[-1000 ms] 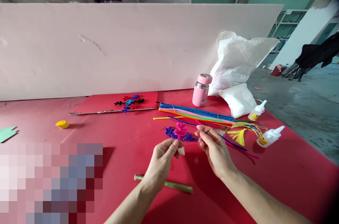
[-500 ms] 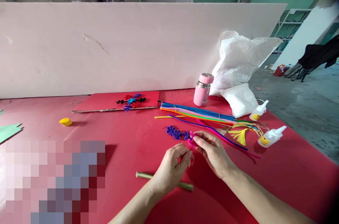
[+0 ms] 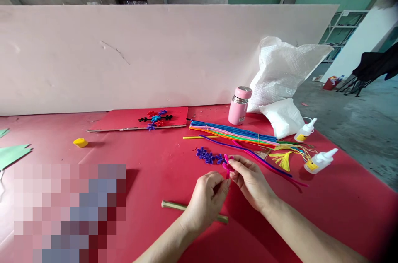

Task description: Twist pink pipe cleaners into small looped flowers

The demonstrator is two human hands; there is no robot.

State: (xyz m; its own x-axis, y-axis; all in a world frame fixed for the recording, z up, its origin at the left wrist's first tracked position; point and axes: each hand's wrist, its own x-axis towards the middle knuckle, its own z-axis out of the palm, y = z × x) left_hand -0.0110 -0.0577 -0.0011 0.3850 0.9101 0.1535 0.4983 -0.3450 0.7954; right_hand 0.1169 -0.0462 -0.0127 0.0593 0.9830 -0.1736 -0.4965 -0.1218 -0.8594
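Left hand (image 3: 207, 199) is raised above the desk (image 3: 149, 163), wrist bent and palm turned inward. Its fingers (image 3: 224, 185) are pinched on the lower end of the pink pipe-cleaner flower (image 3: 226, 162). Right hand (image 3: 252, 181) faces it, forearm slanting in from the lower right, fingers (image 3: 236, 167) clamped on the same flower. Purple pipe-cleaner flowers (image 3: 206, 155) lie just beyond the fingers. A green stick (image 3: 173, 205) lies beneath the left wrist.

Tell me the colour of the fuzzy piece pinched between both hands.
Bright pink; the pipe-cleaner piece shows best in the head view.
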